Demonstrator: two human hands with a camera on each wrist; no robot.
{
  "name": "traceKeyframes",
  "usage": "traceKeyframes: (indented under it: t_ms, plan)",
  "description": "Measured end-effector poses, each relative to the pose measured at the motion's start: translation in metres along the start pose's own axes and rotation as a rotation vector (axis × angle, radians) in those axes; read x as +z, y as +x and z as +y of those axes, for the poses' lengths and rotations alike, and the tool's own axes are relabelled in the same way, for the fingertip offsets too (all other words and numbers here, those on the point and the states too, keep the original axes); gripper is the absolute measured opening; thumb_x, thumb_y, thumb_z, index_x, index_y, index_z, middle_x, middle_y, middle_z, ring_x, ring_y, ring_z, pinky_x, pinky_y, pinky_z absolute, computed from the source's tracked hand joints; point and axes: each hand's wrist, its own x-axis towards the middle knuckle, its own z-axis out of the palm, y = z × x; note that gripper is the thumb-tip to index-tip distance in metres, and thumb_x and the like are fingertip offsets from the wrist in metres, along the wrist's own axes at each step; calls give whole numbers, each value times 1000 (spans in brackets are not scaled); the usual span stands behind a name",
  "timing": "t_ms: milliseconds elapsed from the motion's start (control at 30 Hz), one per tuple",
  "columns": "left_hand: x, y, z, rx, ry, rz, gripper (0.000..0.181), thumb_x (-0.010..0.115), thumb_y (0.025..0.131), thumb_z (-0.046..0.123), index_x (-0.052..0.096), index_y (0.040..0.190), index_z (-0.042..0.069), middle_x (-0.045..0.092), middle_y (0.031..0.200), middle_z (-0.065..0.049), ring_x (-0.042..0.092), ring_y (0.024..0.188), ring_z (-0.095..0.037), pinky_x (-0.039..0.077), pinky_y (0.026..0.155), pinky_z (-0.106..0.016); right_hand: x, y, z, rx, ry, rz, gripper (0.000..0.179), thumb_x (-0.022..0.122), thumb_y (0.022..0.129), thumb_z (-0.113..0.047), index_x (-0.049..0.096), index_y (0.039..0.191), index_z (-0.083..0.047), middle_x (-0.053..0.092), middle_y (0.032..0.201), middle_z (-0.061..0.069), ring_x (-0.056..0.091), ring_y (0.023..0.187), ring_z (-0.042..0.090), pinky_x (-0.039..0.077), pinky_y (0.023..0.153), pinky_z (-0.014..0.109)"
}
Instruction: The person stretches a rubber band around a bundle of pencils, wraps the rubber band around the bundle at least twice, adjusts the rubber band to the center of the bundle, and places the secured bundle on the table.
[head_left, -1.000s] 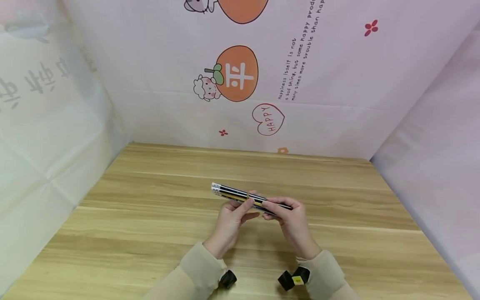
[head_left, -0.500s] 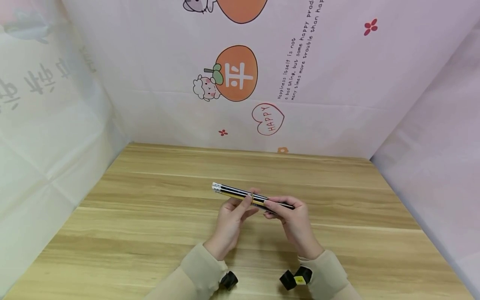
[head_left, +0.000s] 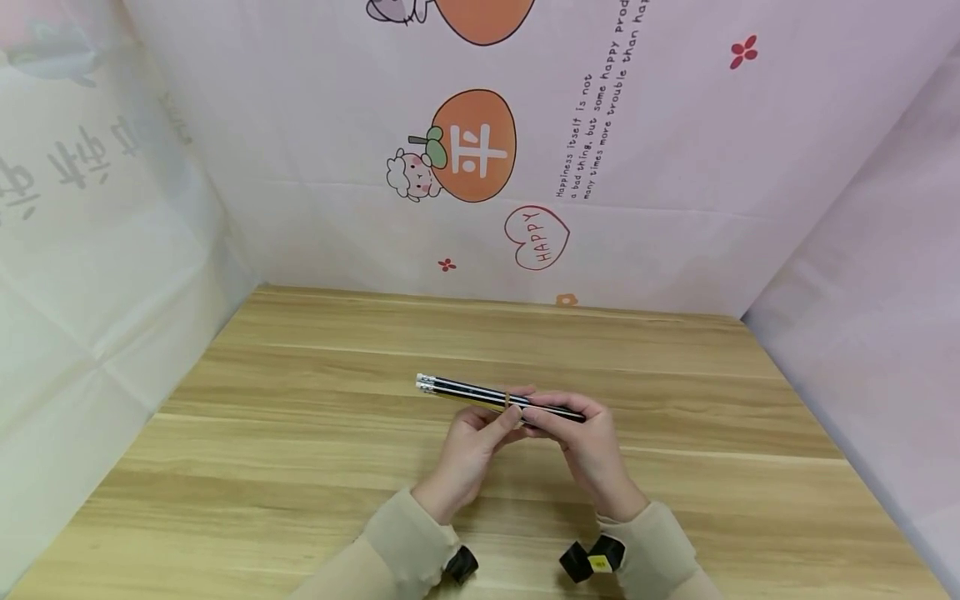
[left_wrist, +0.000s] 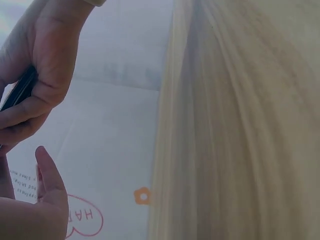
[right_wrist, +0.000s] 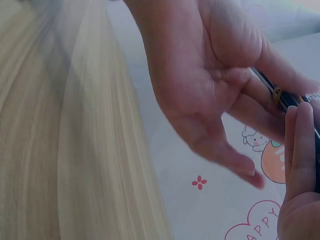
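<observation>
In the head view, a bundle of striped pencils (head_left: 465, 390), dark with white lines, lies tilted across both hands above the table. Their white eraser ends point left, and a yellow side shows along the lower edge. A thin tan elastic band (head_left: 507, 400) circles the bundle near its middle; the right wrist view also shows this band (right_wrist: 277, 95). My left hand (head_left: 467, 454) pinches the pencils beside the band, thumb on top. Further right, my right hand (head_left: 592, 442) grips the dark end between thumb and fingers. The left wrist view catches only a short piece of the pencils (left_wrist: 20, 90).
A wood-grain table (head_left: 285, 467) spreads beneath the hands. Behind it rises a pale printed backdrop (head_left: 660, 150), with similar cloth on both sides. Black wrist devices (head_left: 592, 560) are at the sleeve cuffs.
My left hand has moved right along the pencils, closer to the right hand. The band sits further from the eraser ends, which have dipped slightly, and less yellow shows. The right hand stays nearly in place.
</observation>
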Motion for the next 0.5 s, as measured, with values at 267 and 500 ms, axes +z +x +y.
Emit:
traceKeyframes:
  t_ms: [267,500]
  plan:
    - [0,1,1,-10,41,-28,45,69,94,23,61,129,-4,71,121,1,69,105,-13,56,97,-36,-3,-1,-4,26,-51,0,29,67,86,10,79,90,-16,76,94,0,73,82,12,62,73,27]
    - [-7,4,8,-27,40,7,38,71,93,20,64,125,0,70,123,-9,68,110,-16,58,95,-39,-14,3,-14,20,-138,-54,31,65,88,9,80,90,-18,77,97,-1,73,86,13,63,77,31]
